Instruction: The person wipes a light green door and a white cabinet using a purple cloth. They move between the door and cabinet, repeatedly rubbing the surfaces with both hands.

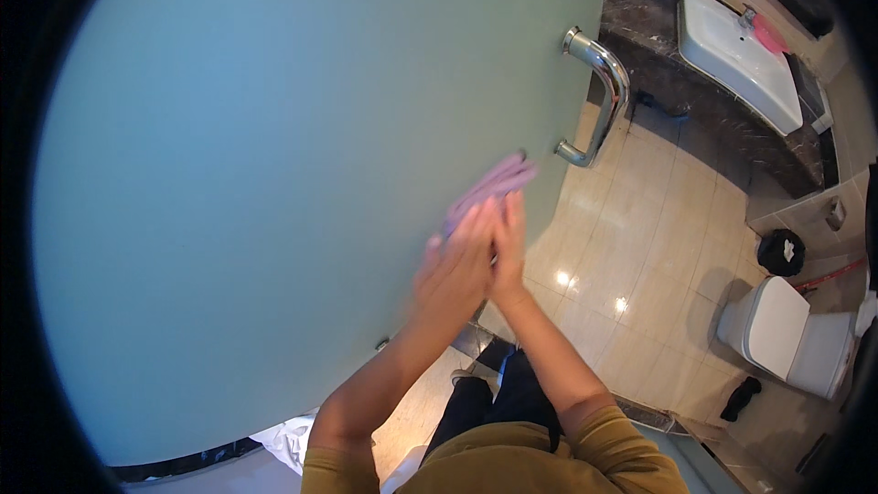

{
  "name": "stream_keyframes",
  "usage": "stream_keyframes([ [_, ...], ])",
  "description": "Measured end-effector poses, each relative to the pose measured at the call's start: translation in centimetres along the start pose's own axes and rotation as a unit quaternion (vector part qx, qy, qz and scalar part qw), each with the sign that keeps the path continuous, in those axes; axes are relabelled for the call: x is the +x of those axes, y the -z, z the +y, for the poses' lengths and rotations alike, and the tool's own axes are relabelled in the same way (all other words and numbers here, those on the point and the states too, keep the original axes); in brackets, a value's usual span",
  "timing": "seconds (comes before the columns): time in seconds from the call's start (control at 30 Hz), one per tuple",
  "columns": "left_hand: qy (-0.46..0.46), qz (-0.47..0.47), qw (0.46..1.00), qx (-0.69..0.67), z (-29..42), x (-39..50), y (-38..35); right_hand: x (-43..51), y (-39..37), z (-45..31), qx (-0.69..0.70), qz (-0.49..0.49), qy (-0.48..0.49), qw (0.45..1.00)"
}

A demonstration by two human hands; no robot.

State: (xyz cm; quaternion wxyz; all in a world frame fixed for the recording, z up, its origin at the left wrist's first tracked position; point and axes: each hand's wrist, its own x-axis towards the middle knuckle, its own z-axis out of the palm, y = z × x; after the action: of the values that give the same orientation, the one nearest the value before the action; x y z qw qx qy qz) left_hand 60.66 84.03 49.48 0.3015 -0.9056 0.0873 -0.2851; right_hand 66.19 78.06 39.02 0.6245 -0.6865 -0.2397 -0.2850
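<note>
A folded purple cloth [490,186] lies against the frosted glass door [274,165], below and left of its chrome handle [614,82]. My left hand [461,254] presses the lower part of the cloth with its fingers extended, the thumb out to the left. Close beside it, my right hand [509,240] has its fingertips at the cloth's lower right edge. Both hands are somewhat blurred, and the right palm is partly hidden.
Beyond the door are a white washbasin [737,55] on a dark marble counter [641,20], a toilet [778,329] and a black-lined bin [780,252]. Beige tiles [645,219] cover the floor. White fabric [288,440] lies under the door's lower edge.
</note>
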Motion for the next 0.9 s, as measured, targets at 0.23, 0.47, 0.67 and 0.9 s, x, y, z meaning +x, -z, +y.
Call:
stream_keyframes([
  [0.23,-0.003,0.041,0.998,-0.053,1.4,4.8,-2.6,2.2,-0.2,1.6,0.029,0.038,-0.096,0.994],
  [0.47,0.010,-0.032,0.998,0.047,-2.5,-9.4,2.2,-7.2,-4.0,-7.8,0.043,-0.002,-0.095,0.995],
  [0.67,0.077,-0.062,0.988,0.114,-5.8,-22.6,8.9,-14.0,-4.3,-16.3,0.087,-0.124,0.053,0.987],
  [0.9,0.133,-0.074,0.982,0.115,-5.9,-19.8,12.4,-9.9,-3.2,-19.3,0.075,-0.049,0.089,0.992],
])
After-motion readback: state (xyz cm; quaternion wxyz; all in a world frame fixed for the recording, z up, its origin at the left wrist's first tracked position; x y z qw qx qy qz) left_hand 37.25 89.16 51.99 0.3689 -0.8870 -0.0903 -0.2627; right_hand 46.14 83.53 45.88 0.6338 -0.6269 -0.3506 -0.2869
